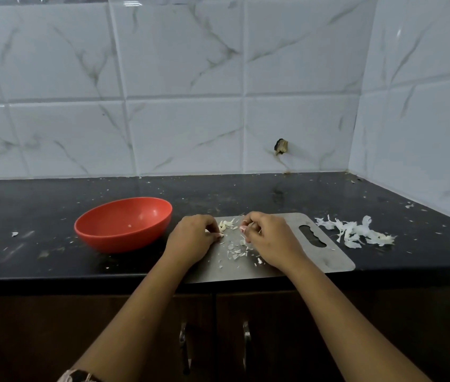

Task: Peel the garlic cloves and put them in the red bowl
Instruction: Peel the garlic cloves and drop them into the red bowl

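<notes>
Between red bowl and peelings lies a board.

The bowl is showing plain red, the surface black with pale flecks, the board dull grey, the peel pile white; the wall tiles are showing white with grey marble veins.

Black counter with red bowl, steel board, garlic skins.

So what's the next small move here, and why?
Probably peel the skin off the clove that the left hand pinches, using the right hand: more cloves lie on the board and the red bowl holds only a speck.
</notes>
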A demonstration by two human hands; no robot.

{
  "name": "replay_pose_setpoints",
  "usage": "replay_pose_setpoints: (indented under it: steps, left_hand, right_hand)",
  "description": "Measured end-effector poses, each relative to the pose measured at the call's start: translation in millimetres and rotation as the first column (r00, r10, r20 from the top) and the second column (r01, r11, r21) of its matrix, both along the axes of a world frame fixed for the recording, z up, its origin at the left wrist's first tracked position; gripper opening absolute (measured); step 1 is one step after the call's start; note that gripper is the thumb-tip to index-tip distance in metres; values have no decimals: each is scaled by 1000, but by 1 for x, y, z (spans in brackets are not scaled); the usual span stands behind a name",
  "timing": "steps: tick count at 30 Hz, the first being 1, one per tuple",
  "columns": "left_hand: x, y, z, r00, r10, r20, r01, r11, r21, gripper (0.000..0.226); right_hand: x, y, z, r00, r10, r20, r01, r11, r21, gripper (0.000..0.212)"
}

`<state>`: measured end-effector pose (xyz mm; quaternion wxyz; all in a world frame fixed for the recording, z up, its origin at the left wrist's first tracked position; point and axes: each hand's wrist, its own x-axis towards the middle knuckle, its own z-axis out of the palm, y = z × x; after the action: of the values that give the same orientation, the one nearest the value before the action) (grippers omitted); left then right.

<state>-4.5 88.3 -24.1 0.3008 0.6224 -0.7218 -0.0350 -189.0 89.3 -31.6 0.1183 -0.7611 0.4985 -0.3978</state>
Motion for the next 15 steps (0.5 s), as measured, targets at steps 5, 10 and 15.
replay_pose_setpoints:
  steps: [5, 10, 15]
  left_hand:
    - [-7, 5, -2, 1000, 18, -7, -18, 996, -92, 4]
    - [-8, 5, -4, 999, 46, -4, -47, 996, -75, 13]
    - [-10, 6, -1, 996, 83, 28, -83, 996, -16, 14]
  right_hand:
    - [-1, -1, -1, 999, 31, 16, -31, 1000, -5, 15]
    - [0, -2, -2, 997, 78, -21, -78, 997, -10, 20]
    - [1, -2, -2, 997, 79, -16, -79, 997, -16, 20]
